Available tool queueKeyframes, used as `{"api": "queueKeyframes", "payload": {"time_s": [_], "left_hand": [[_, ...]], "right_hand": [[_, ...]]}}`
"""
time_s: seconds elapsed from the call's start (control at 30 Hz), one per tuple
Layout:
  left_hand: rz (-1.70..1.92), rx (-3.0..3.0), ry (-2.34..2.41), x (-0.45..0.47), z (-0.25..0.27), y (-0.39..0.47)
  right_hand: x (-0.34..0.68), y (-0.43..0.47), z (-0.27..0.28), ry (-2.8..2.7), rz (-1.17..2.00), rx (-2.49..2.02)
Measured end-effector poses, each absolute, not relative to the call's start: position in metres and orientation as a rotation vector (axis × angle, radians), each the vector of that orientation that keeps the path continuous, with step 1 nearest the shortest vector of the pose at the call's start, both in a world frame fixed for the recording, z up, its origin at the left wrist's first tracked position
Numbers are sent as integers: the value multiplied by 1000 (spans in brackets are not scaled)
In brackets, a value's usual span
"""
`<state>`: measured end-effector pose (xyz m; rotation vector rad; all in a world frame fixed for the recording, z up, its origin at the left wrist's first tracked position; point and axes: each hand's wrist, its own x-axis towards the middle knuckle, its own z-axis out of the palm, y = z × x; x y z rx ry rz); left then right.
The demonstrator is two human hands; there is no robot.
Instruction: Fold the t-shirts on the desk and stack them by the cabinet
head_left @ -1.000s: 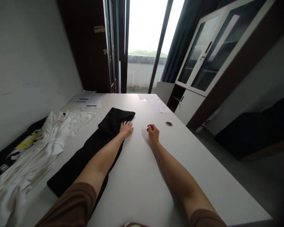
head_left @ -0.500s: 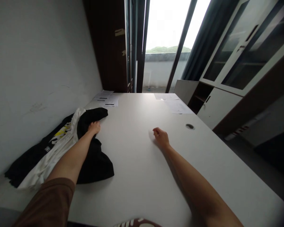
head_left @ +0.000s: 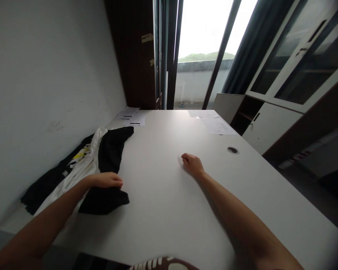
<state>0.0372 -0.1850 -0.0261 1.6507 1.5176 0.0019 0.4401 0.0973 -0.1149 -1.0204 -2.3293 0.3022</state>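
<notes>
A black garment (head_left: 111, 148) lies on the left side of the white table (head_left: 157, 210), beside a bunched white garment (head_left: 94, 150). Further left, against the wall, is a black piece of clothing (head_left: 45, 187) with a yellow and white print. My left hand (head_left: 108, 180) rests across the near part of the black garment, its fingers together and curled at the cloth's right edge. On the bare tabletop, right of the middle, my right hand (head_left: 193, 164) sits loosely closed with nothing visible in it.
Paper sheets (head_left: 132, 117) lie at the table's far left, with more sheets (head_left: 216, 125) at the far right. A round cable hole (head_left: 233, 150) is near the right edge. A white cabinet (head_left: 273, 123) stands beyond that edge, and a wall borders the left.
My left hand has moved nearer to me along the black garment, whose near part is now pulled in and reshaped. The view has turned slightly left; my right hand stays on the table.
</notes>
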Motion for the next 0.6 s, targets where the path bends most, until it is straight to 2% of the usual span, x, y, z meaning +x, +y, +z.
{"api": "queueKeyframes", "payload": {"time_s": [0.17, 0.33, 0.43, 0.5, 0.6], "left_hand": [[-54, 1024, 1495, -21, -18, -231], [-156, 889, 1521, -24, -12, -252], [-116, 997, 1399, 5, -16, -229], [46, 1225, 1381, 30, -24, -198], [319, 1732, 1626, 60, -40, -135]], "right_hand": [[440, 97, -115, -2384, 322, -947], [439, 100, -118, -2361, 342, -877], [437, 102, -120, -2321, 367, -872], [435, 102, -120, -2319, 369, -870], [434, 102, -120, -2333, 382, -875]]}}
